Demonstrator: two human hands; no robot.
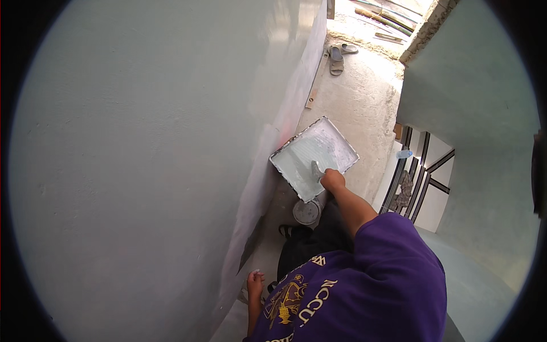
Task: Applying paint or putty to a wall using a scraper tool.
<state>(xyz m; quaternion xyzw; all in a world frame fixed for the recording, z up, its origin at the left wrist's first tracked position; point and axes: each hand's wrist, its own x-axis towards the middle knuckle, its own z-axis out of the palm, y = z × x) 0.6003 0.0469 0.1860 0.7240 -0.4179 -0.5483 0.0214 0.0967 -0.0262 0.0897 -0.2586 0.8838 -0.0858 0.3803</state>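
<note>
- The person's right hand (332, 180) is reaching forward over the near corner of a paint tray (314, 156), fingers closing around a paint-smeared tool handle (316, 170) that is resting in the tray; the tool's head is not showing clearly
- The paint tray is sitting tilted just beside the foot of the pale green wall (142, 159), its ribbed bed coated in pale green paint
- A small round paint tin (306, 212) is standing on the concrete floor (359, 102) just below the tray, partly hidden by it
- The left hand (254, 283) is hanging low near the wall, fingers curling loosely inward and holding nothing
- A pair of sandals (337, 57) is lying on the floor well beyond the tray
- A purple sleeve (393, 251) is covering the right upper arm
</note>
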